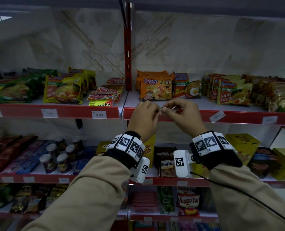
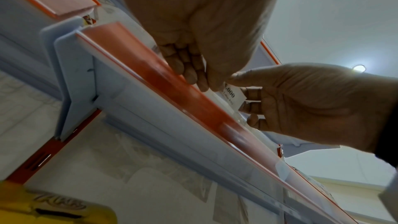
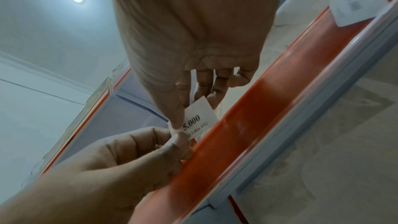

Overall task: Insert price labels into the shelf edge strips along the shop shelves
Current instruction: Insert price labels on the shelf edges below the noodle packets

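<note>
A small white price label (image 3: 199, 118) printed "5.000" is held against the upper edge of the red shelf edge strip (image 3: 269, 117). My right hand (image 3: 189, 108) pinches it from above, thumb on its printed face. My left hand (image 3: 181, 142) pinches its lower corner beside the strip. In the left wrist view the label (image 2: 231, 94) shows between my left hand (image 2: 202, 77) and my right hand (image 2: 242, 85), just above the strip (image 2: 172, 91). The head view has both hands, left (image 1: 152, 110) and right (image 1: 170, 108), meeting at the strip (image 1: 196, 116); the label is mostly hidden there.
Noodle packets (image 1: 155, 87) stand on the shelf just behind my hands. A tilted label (image 1: 217, 116) and a straight one (image 1: 269, 120) sit in the strip to the right, others (image 1: 99, 114) to the left. A red upright post (image 1: 128, 47) divides the bays. Snack-filled shelves lie below.
</note>
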`<move>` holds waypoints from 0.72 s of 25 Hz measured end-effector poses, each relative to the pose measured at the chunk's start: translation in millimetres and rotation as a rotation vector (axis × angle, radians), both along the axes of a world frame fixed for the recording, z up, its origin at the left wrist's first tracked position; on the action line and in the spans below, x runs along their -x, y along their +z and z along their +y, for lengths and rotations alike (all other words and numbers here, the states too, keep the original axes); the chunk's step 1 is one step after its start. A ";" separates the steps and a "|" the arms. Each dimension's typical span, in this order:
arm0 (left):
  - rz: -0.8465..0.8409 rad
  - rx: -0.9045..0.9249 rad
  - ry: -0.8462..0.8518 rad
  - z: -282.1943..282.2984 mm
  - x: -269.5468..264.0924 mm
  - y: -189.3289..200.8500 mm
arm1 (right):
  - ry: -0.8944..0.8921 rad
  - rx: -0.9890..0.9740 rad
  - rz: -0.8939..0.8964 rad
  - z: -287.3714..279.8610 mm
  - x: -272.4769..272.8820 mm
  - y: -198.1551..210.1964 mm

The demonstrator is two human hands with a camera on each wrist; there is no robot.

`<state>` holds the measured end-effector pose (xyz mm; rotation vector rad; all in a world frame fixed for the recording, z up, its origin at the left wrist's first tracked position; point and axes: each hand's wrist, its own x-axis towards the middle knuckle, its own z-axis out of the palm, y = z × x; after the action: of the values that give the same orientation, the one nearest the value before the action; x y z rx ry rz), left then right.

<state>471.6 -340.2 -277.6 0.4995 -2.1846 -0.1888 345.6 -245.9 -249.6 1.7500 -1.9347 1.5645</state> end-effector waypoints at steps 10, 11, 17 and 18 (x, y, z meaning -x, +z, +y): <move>-0.001 -0.013 0.006 3.5 -2.1 1.5 | -0.009 -0.067 -0.009 13.6 12.8 -1.4; -0.016 -0.005 0.006 4.4 -3.5 3.0 | -0.028 -0.077 0.017 14.0 13.6 -2.5; -0.131 0.052 0.142 -5.8 -24.2 8.8 | -0.145 -0.021 0.189 2.7 14.6 1.9; -0.125 0.044 0.140 -6.0 -26.5 8.7 | -0.157 -0.071 0.240 -0.5 13.2 1.5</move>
<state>498.1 -346.2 -268.9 0.6519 -2.2590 -0.0347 332.4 -246.3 -248.1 1.6768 -1.9744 1.1895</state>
